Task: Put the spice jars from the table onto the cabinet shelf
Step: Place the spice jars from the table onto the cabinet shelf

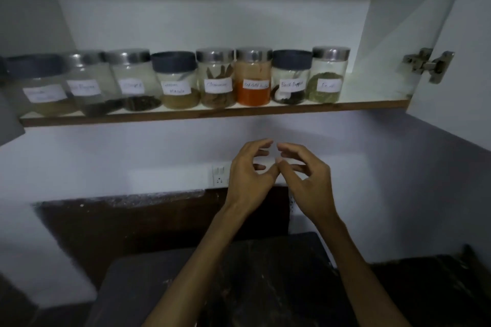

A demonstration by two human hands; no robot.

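Several labelled glass spice jars stand in a row on the cabinet shelf. Among them are a jar of red powder, a dark-lidded black pepper jar and, at the right end, a jar of green leaves. Below the shelf, in front of the wall, my left hand and my right hand hover close together. Their fingers are curled and apart, thumbs nearly touching, and they hold nothing. The dark table lies under my forearms with no jar visible on it.
The open cabinet door hangs at the right on a metal hinge. A white wall socket sits behind my left hand. A grey door edge juts in at the left.
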